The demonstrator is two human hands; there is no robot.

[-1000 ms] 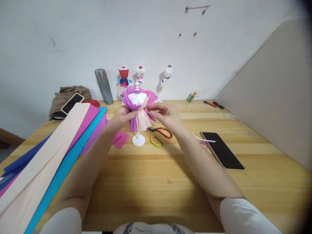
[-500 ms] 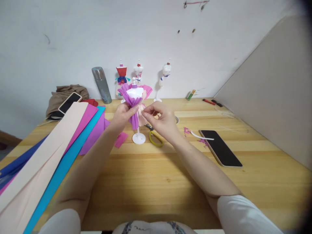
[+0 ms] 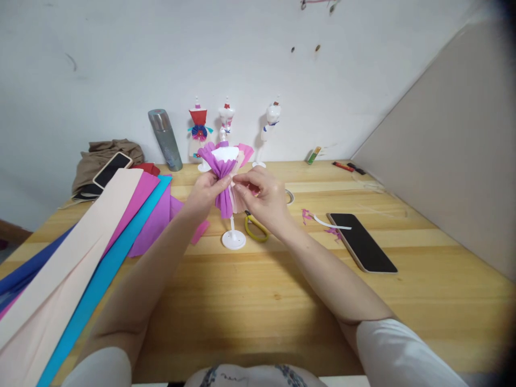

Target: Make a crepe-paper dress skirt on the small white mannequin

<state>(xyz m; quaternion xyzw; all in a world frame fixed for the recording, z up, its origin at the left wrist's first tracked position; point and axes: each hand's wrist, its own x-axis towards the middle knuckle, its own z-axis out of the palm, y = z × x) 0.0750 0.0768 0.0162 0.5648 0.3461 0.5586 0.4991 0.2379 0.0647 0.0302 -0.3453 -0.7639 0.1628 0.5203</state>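
A small white mannequin (image 3: 226, 153) on a round white base (image 3: 234, 239) wears gathered purple crepe paper (image 3: 221, 167), with pale pink paper (image 3: 238, 200) and brighter pink paper at its right. My left hand (image 3: 206, 192) pinches the purple paper at the mannequin's waist, thumb in front. At the waist's right side my right hand (image 3: 264, 193) has thumb and forefinger together on the pale pink paper. Yellow-handled scissors (image 3: 257, 230) lie just under my right hand, their blades mostly hidden.
Crepe paper strips (image 3: 108, 215) cover the left side. Behind stand a steel flask (image 3: 166, 141) and dressed mannequins (image 3: 198, 117). A phone (image 3: 363, 242) with a white strip (image 3: 332, 224) lies at right, near pink scraps (image 3: 306, 216). A tape roll (image 3: 289, 197) and glue stick (image 3: 313, 155) sit farther back.
The mannequin's base has shifted slightly right and toward me, and its top leans a little back. My right fingers have closed in on the waist. The whole view has shifted slightly.
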